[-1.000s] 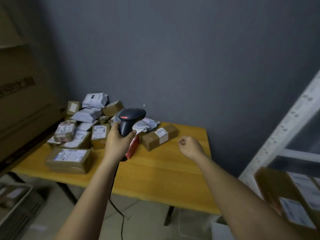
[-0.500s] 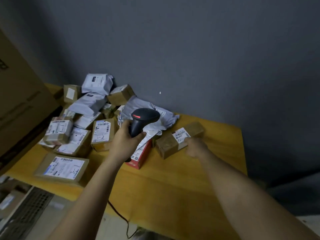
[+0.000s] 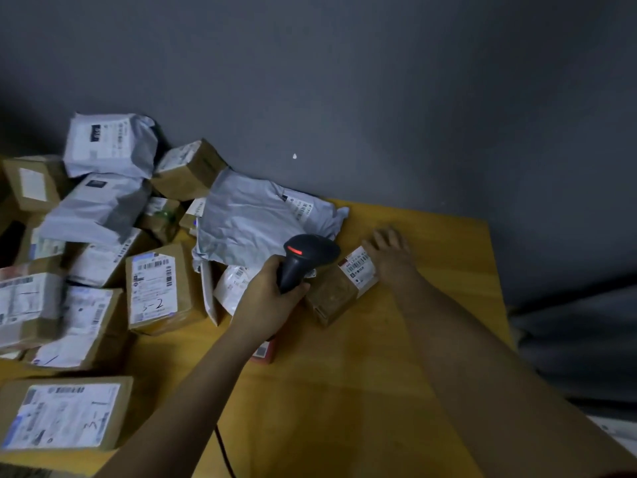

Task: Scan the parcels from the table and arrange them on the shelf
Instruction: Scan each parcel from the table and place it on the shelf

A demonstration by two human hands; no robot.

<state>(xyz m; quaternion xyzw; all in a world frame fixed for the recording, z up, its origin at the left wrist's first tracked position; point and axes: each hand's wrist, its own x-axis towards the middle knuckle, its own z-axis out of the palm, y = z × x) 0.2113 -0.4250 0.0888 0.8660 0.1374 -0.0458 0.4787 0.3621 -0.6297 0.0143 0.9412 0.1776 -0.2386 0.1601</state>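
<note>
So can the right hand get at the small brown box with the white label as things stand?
Probably yes: the right hand already lies on the far end of the small brown box, beside its label. Nothing lies between them; the scanner in the left hand hovers at the box's near end.

Both forearms and hands [image 3: 269,298] are bare, no sleeves visible

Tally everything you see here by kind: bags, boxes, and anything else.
Grey mailer bags: 3
Brown cardboard boxes: at least 8, as the pile is blurred
White pouch: 1
Red box: 1, partly hidden
Scanner: 1, held in the left hand
Total: at least 14
</note>
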